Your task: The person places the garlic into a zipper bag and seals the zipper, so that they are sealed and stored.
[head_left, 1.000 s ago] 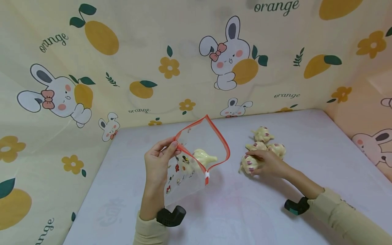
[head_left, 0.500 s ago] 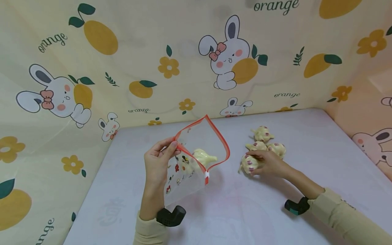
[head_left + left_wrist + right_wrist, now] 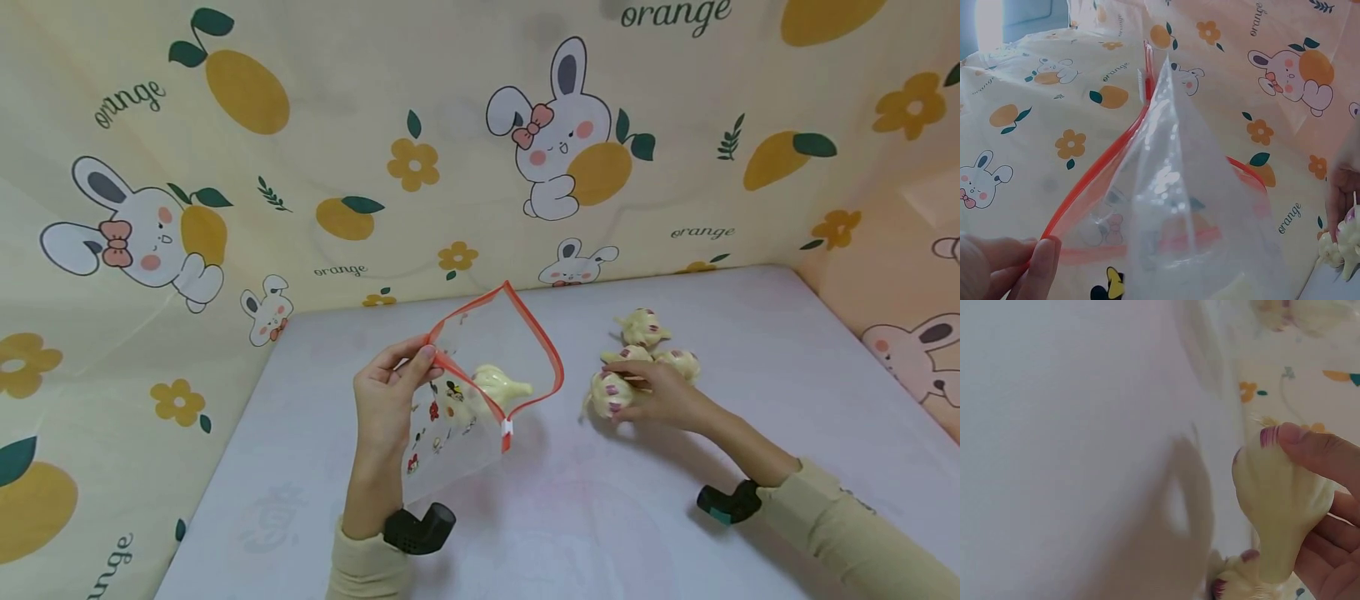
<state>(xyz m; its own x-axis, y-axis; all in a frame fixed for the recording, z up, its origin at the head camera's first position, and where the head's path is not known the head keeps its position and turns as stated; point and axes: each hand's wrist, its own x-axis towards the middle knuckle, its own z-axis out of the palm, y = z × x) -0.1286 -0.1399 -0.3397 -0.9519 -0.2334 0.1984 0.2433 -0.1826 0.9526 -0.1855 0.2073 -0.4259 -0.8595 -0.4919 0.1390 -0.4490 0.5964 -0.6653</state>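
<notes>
My left hand (image 3: 386,400) pinches the orange-red rim of a clear zip bag (image 3: 453,454) with small cartoon prints, whose mouth gapes to the right. A white slider sits at the rim's near corner. Inside the bag lies a pale garlic bulb (image 3: 495,385). My right hand (image 3: 671,400) grips another garlic bulb, purple-streaked (image 3: 610,394), between thumb and fingers. In the right wrist view this held garlic (image 3: 1282,494) hangs stem down, its shadow falling apart from it on the table. The left wrist view shows the fingertips (image 3: 1044,262) on the red rim.
Behind the right hand lie several more garlic bulbs, one at the back (image 3: 642,327) and one to the right (image 3: 677,365). A white-covered table (image 3: 315,467) spreads beneath. Printed cloth (image 3: 465,100) walls off the back and sides. Each wrist carries a black camera (image 3: 420,531).
My right hand has raised the garlic bulb slightly from beside the others, and its shadow has separated a little. The left hand and bag have stayed still.
</notes>
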